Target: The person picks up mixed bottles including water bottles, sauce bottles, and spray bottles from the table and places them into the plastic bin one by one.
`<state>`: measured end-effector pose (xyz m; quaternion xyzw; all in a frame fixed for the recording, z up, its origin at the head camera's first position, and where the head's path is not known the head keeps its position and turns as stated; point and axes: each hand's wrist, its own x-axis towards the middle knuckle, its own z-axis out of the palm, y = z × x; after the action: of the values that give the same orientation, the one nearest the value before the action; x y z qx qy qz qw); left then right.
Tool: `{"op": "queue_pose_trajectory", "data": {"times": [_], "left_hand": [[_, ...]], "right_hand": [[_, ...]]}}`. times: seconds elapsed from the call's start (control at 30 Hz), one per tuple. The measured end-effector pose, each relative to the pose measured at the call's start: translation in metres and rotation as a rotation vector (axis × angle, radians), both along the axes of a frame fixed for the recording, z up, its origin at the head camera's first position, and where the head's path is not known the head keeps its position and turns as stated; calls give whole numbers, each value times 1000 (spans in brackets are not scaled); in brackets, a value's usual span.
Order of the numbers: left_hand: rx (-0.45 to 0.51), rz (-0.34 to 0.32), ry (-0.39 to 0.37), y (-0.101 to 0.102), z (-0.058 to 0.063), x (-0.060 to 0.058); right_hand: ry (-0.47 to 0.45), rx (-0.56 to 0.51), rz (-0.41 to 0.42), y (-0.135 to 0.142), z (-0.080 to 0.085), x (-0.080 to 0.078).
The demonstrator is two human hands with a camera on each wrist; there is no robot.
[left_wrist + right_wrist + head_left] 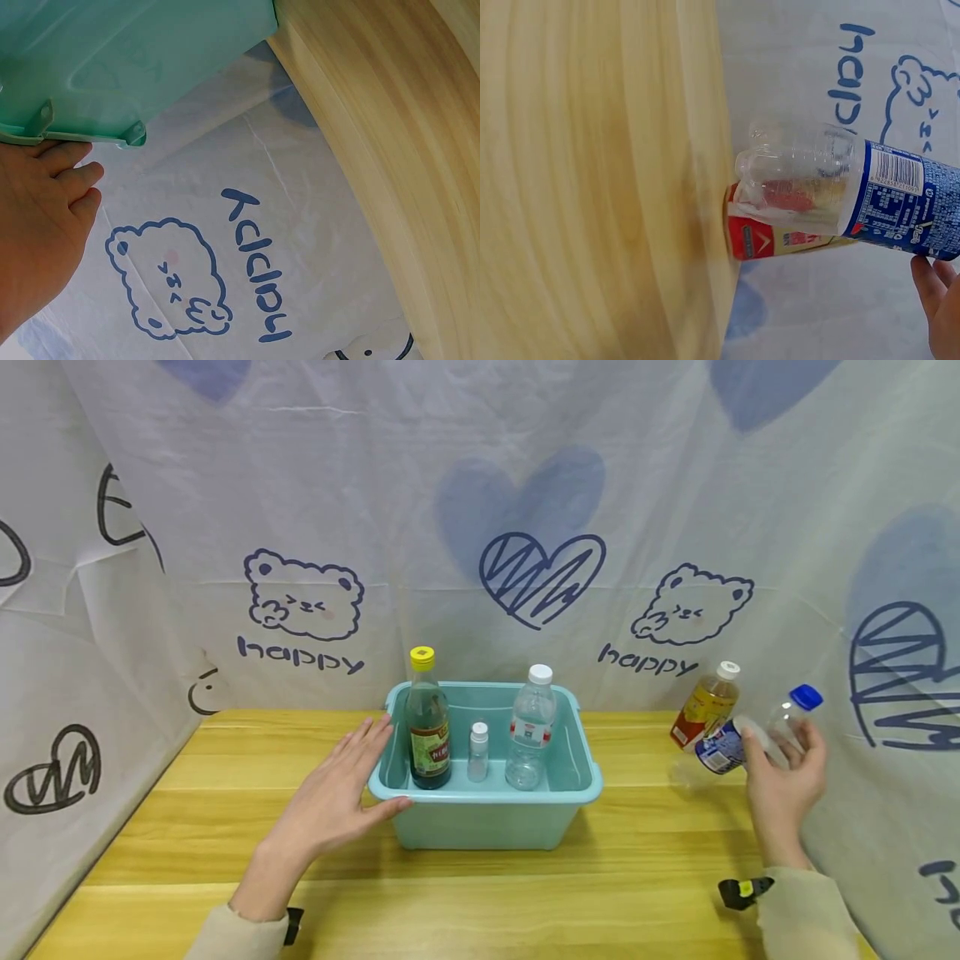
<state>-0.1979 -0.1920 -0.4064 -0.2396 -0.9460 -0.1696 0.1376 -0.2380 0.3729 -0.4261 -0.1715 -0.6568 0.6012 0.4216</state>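
Observation:
My left hand (341,785) rests against the left rim of a teal plastic tub (487,822), its fingers straight and the thumb near the front corner. Inside the tub stand a dark sauce bottle (429,735) with a yellow cap, a small clear bottle (477,756) with a white cap, and a clear water bottle (531,735). On the right, my right hand (787,785) grips a clear plastic bottle (896,195) with a blue label and blue cap. It is tilted, its base pointing left and down, above the wooden table.
Just behind the tilted bottle stands a drink bottle (707,703) with a red and yellow label and white cap. A white curtain (420,610) printed with hearts and bears hangs along the back and sides of the wooden table (480,902).

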Motion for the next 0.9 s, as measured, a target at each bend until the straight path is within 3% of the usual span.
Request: {"op": "queue_pose_trajectory", "data": {"times": [0.2, 0.9], "left_hand": [[7, -5, 15, 0, 0, -1], [4, -12, 26, -1, -1, -1]], "right_hand": [[64, 23, -7, -10, 5, 4], [347, -39, 126, -38, 38, 19]]}}
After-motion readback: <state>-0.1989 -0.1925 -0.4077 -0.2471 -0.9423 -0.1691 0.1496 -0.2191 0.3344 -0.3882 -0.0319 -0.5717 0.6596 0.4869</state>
